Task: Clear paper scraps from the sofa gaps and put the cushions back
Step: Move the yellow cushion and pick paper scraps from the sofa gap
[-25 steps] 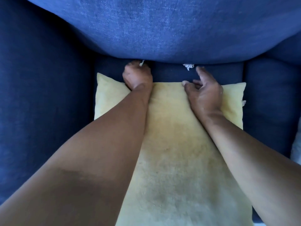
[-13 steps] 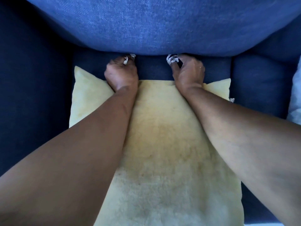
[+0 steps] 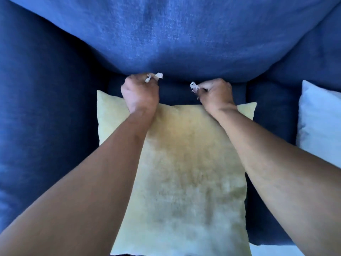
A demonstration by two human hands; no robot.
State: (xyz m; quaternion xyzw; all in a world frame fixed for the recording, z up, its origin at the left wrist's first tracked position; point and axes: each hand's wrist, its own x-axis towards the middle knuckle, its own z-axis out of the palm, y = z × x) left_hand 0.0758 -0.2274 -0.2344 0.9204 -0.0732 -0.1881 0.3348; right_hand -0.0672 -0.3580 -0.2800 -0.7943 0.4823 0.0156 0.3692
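A yellow cushion (image 3: 184, 172) lies flat on the dark blue sofa seat (image 3: 271, 115), under both my forearms. My left hand (image 3: 140, 93) is fisted at the gap below the blue back cushion (image 3: 175, 34), with white paper scraps (image 3: 156, 77) sticking out of its fingers. My right hand (image 3: 215, 93) is also closed, pinching a white paper scrap (image 3: 194, 87) at its fingertips. Both hands sit just past the cushion's far edge, close to the gap between seat and back.
A pale blue cushion (image 3: 321, 122) lies on the seat at the right edge. The sofa's blue armrest (image 3: 40, 108) fills the left side. A strip of light floor (image 3: 276, 250) shows at the bottom right.
My right hand reached to the gap and closed on the scrap that lay there. Both hands now hold scraps slightly back from the gap. The view shifted, bringing the pale cushion in at right.
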